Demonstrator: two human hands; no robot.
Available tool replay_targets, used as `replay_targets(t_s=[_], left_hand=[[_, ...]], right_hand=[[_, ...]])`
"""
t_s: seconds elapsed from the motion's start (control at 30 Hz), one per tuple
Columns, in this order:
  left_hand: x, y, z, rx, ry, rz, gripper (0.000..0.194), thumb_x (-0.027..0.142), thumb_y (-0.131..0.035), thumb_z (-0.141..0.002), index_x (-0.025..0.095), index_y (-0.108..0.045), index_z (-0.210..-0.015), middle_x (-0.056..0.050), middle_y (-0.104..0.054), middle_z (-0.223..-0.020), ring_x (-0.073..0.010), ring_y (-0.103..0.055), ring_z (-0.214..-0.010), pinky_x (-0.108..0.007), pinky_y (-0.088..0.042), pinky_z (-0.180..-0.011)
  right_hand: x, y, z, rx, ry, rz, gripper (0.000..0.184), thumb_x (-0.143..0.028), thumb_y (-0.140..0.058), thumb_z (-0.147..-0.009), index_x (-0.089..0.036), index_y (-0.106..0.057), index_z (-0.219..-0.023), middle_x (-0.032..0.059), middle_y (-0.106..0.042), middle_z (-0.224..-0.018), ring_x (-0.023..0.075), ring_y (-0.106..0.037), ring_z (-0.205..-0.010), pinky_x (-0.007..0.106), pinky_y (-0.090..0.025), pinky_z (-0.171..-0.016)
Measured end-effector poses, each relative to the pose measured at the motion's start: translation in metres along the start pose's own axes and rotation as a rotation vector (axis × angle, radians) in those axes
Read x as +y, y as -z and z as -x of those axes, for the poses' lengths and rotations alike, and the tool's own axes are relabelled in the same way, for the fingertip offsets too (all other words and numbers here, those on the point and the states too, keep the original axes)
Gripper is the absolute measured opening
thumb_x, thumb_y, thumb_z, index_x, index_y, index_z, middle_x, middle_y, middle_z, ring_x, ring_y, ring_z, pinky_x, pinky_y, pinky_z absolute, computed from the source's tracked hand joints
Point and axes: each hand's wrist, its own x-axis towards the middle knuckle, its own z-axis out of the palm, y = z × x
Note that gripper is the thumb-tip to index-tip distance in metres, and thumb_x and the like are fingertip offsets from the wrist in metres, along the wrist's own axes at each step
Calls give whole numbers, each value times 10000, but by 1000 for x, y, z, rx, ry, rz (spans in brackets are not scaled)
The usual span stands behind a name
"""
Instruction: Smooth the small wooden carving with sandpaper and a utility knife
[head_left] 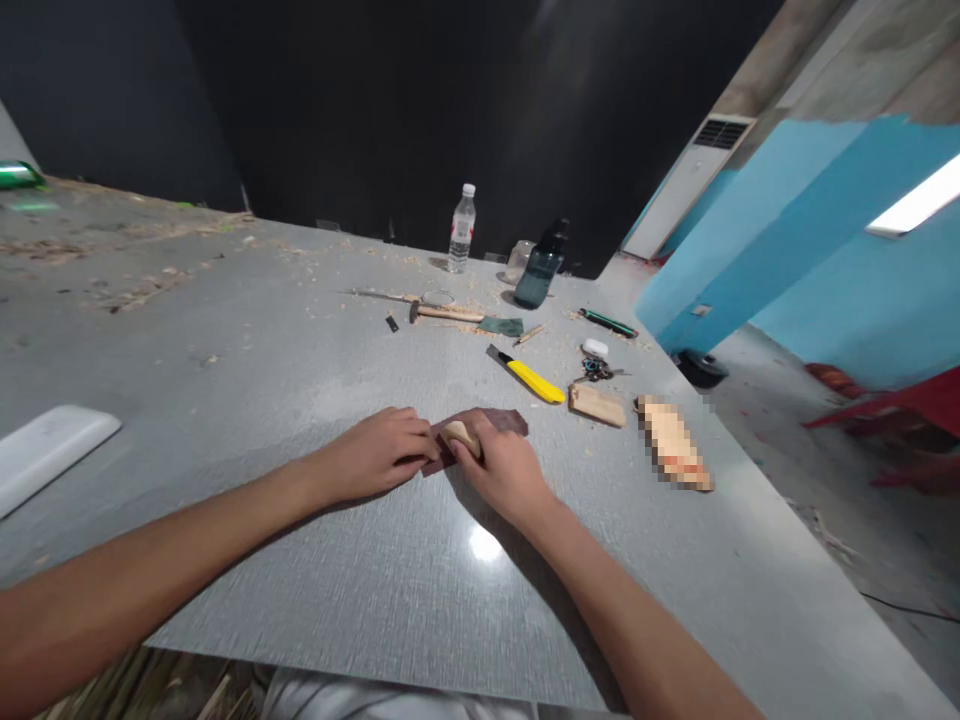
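Observation:
A small pale piece of wood (460, 436) is gripped by my right hand (510, 470), thumb along its near side. It lies against a reddish-brown sheet of sandpaper (512, 422) spread flat on the table. At the sheet's left edge, my left hand (394, 450) has its fingers curled and pressed together on the paper. The fingertips of both hands are partly hidden. Beyond my right hand are a yellow utility knife (536, 382) with its blade out and a light wooden block (597, 405).
On the grey table (300, 590) are a hammer (450, 314), a green sheet (501, 326), a water bottle (462, 230), a dark bottle (540, 265), keys (598, 368), a white case (595, 348), a green pen (607, 323) and a white device (56, 450). Wood shavings lie scattered.

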Motion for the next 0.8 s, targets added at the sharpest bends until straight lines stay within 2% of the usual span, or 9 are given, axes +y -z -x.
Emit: replay_targets(t_s=[0.1,0.2,0.3,0.4,0.6,0.8], left_hand=[[0,-1,0,-7,4,-18,203,178,-550,-1075,221,-749,-1065,-46,-754,-1078,-221,-622,-1007,-380,-434,-921],[-1,-2,0,6,31,-33,192,165,-561,-1061,212,-747,-1074,-47,-753,-1079,-229,-617,-1008,-387,-429,-916],[-2,-4,1,16,32,-22,196,164,-558,-1061,217,-745,-1092,-37,-752,-1089,-225,-615,-1015,-387,-428,-921],[-3,-5,1,13,27,-16,184,171,-570,-1059,218,-744,-1095,-34,-750,-1101,-227,-617,-1035,-387,-432,-930],[0,-2,1,6,37,6,157,194,-583,-1069,230,-735,-1080,-25,-737,-1070,-223,-612,-1034,-380,-425,-939],[2,-1,0,10,28,19,149,197,-573,-1078,224,-718,-1059,-30,-730,-1055,-221,-617,-1015,-367,-421,-931]], right_hand=[[16,9,-12,38,-168,84,305,-435,-553,-1071,-223,-675,-1254,94,-813,-991,259,-745,-875,310,-343,-664],[40,21,-22,113,-314,129,349,-384,-504,-1083,-157,-638,-1312,171,-808,-1018,300,-751,-868,323,-317,-651],[53,29,-22,151,-375,143,377,-374,-491,-1088,-143,-624,-1355,185,-807,-1026,317,-755,-899,328,-326,-661],[41,24,-14,139,-304,115,380,-439,-506,-1092,-211,-638,-1366,118,-816,-991,290,-754,-892,323,-350,-679],[6,-1,2,53,45,-26,291,-392,-563,-1066,-245,-711,-1269,72,-826,-1046,255,-747,-880,320,-357,-684],[10,-5,4,41,96,-56,315,-389,-564,-1074,-245,-714,-1310,76,-826,-1034,257,-746,-862,327,-372,-696]])
